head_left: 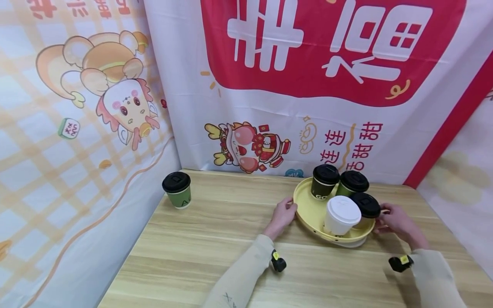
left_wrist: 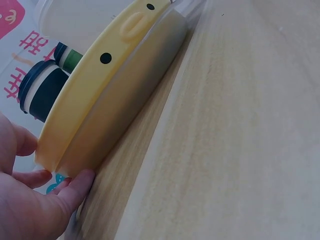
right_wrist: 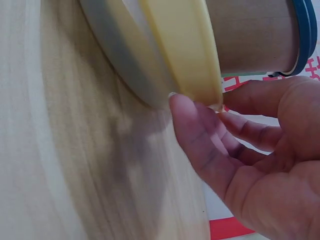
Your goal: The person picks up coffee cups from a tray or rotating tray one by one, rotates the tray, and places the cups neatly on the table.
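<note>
A round yellow tray (head_left: 308, 212) with black dots and a raised beak shape on its side stands at the right of the table, over a paler rounded underside (left_wrist: 145, 70). My left hand (head_left: 283, 212) grips its left edge, thumb low and fingers at the rim. At the opposite edge, my right hand (head_left: 396, 222) holds the tray between thumb and fingers. On it stand a white lidded cup (head_left: 342, 216) in front, a brown cup with a black lid (head_left: 366, 205) beside the right hand, and a dark cup (head_left: 325, 182) and a green cup (head_left: 353, 183) behind, both black-lidded.
Another green cup with a black lid (head_left: 178, 190) stands alone near the wooden table's (head_left: 215, 222) back left corner. Printed cloth hangings (head_left: 185, 107) rise along the table's back and sides.
</note>
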A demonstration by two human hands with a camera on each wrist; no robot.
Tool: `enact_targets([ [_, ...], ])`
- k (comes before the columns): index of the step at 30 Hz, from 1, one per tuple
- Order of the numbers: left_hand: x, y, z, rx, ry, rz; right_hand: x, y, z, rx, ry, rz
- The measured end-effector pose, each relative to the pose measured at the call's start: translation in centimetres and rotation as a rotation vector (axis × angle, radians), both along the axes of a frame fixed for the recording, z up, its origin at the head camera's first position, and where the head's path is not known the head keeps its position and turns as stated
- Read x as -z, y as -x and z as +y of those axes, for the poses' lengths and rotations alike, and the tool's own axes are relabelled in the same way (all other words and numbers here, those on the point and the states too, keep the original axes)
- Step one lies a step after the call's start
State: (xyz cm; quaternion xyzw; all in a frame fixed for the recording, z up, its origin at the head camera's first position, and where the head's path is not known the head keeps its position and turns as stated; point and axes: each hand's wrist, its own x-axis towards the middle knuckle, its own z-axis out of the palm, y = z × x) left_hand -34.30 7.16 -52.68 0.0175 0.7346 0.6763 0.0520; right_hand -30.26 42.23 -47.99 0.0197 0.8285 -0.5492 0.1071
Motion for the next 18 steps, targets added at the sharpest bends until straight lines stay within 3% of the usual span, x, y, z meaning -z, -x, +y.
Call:
enact_targets([
  [6,-0.1,-0.1,-0.1,-0.001,0.003,-0.002,-0.3,1.0,0.4,0.015,-0.028,-0.036],
  [18,-0.2,-0.4,-0.1,-0.013,0.028,-0.007,-0.7,3.9,0.7,0.022,-0.099,0.026],
])
